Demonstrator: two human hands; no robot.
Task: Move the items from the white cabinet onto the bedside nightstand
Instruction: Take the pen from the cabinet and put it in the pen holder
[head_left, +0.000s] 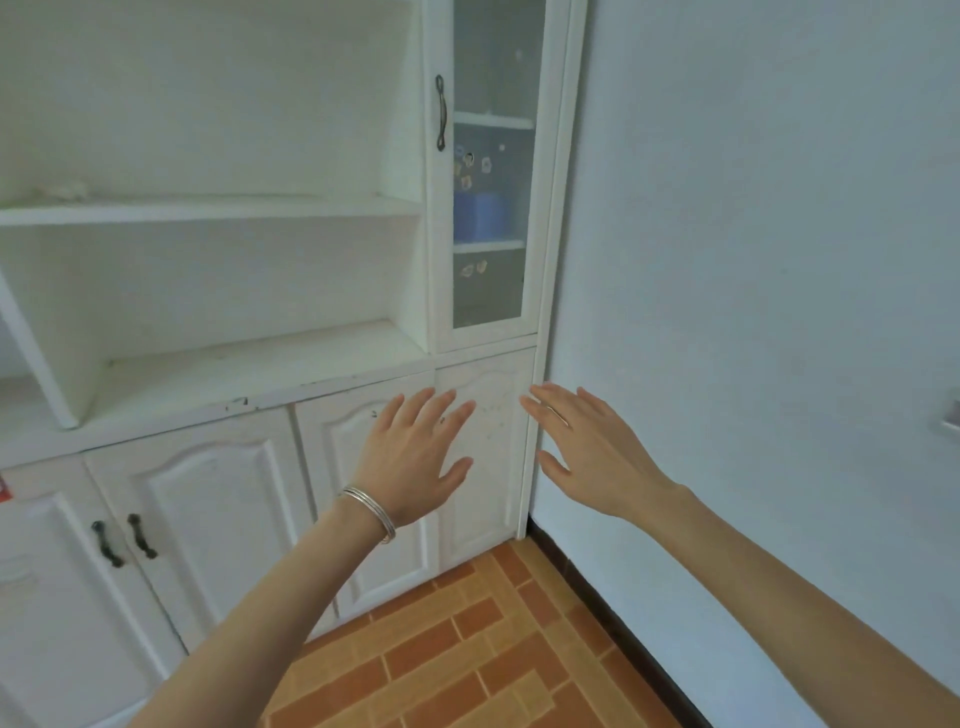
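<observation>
The white cabinet (218, 364) fills the left and middle of the view, with open shelves above closed lower doors. My left hand (415, 457), a silver bangle on its wrist, is held out flat with fingers spread in front of the lower doors. My right hand (587, 447) is also flat and spread, near the cabinet's right edge and the wall. Neither hand holds anything. Behind a narrow glass door (493, 171) a blue box (480, 215) sits on a shelf. A small pale object (65, 191) lies on the upper open shelf at left.
A pale blue wall (753, 260) runs along the right, with a dark skirting board at its foot. Orange brick-pattern floor tiles (467, 649) lie below. The lower doors at left carry dark handles (124, 540). The glass door has a dark handle (440, 111) and stickers.
</observation>
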